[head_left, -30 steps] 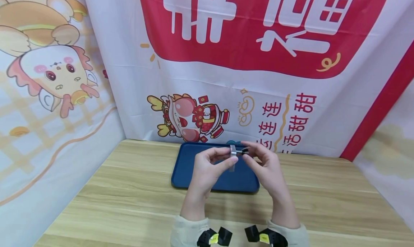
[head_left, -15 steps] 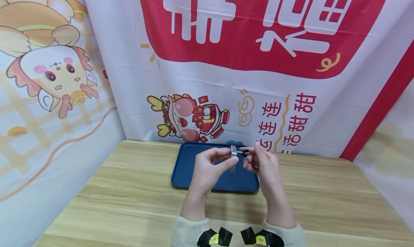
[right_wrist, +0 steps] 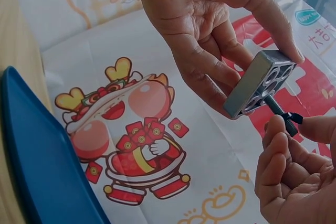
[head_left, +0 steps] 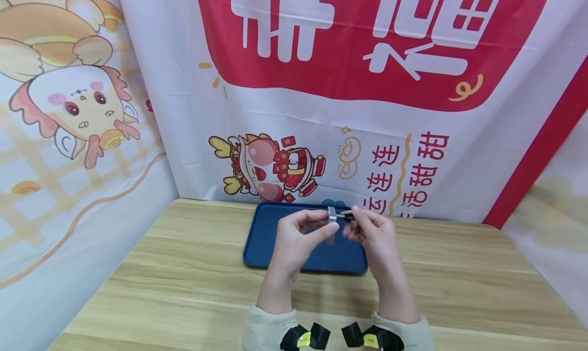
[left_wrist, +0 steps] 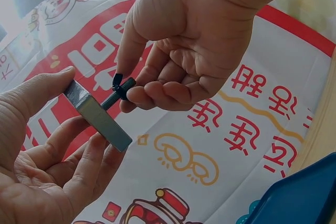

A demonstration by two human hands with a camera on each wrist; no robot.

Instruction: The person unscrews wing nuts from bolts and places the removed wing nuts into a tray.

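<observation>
Over the blue tray, my left hand (head_left: 294,241) grips a silver-grey rectangular metal block (right_wrist: 261,83) between the thumb and fingers. A dark threaded bolt (left_wrist: 111,99) sticks out of the block's recessed, ribbed face, pointing toward my right hand (head_left: 376,239). Near the bolt's free end sits a black wing nut (right_wrist: 292,117). Thumb and index finger of the right hand pinch this wing nut, while the other fingers curl below it. A short length of thread shows bare between nut and block. Part of the nut is hidden by the right fingertips.
The blue tray (head_left: 262,249) lies on the wood-grain table (head_left: 184,279), below both hands. A white printed cloth (head_left: 184,111) with red lettering hangs behind the table, and another patterned cloth (head_left: 55,187) hangs at the left.
The right hand has turned at the wrist, and its fingers have shifted from spread about the wing nut to pinching it. The left hand and the metal block have stayed in place.
</observation>
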